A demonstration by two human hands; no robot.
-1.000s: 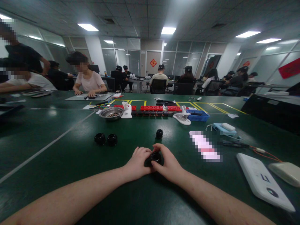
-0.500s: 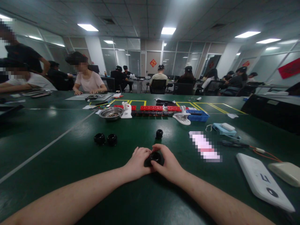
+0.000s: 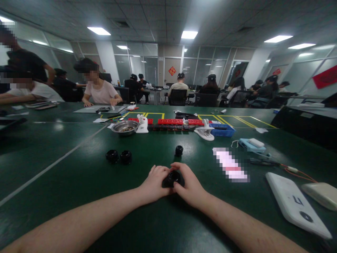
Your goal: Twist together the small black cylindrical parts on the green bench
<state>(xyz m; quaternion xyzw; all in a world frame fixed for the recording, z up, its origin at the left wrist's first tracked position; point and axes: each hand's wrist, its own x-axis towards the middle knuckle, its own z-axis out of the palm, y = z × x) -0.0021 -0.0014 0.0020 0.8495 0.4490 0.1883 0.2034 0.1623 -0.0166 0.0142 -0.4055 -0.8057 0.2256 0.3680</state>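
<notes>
Across the table (image 3: 79, 182), beyond the left hand, a co-worker (image 3: 101, 92) in a pale top leans over a flat board (image 3: 82, 109). Nearer, ahead and left of the left hand, two black pieces (image 3: 112, 156) sit side by side, perhaps paired to leave the working space free. Beyond them is a metal bowl (image 3: 118, 132), whose raised sides keep small loose bits together; a white stand (image 3: 142, 124) is just beside it.

The left hand (image 3: 155, 181) curls around the left side of a dark part (image 3: 174, 176), apparently bracing it. Far ahead of both hands runs a row of red strips (image 3: 170, 121). The part is between the hands, its round opening facing up; whether it touches the table is hidden. The right hand (image 3: 191, 181) grips it too, thumb on the near side and fingers on the far side, a hold that probably steadies it from both directions.

Just beyond the fingertips, a lone ring (image 3: 179, 150) stands within easy reach. Ahead and right of the right hand are a white clip (image 3: 204, 131) and blue tray (image 3: 223, 133); well to its right lies a white case (image 3: 292, 200), out of the way.
</notes>
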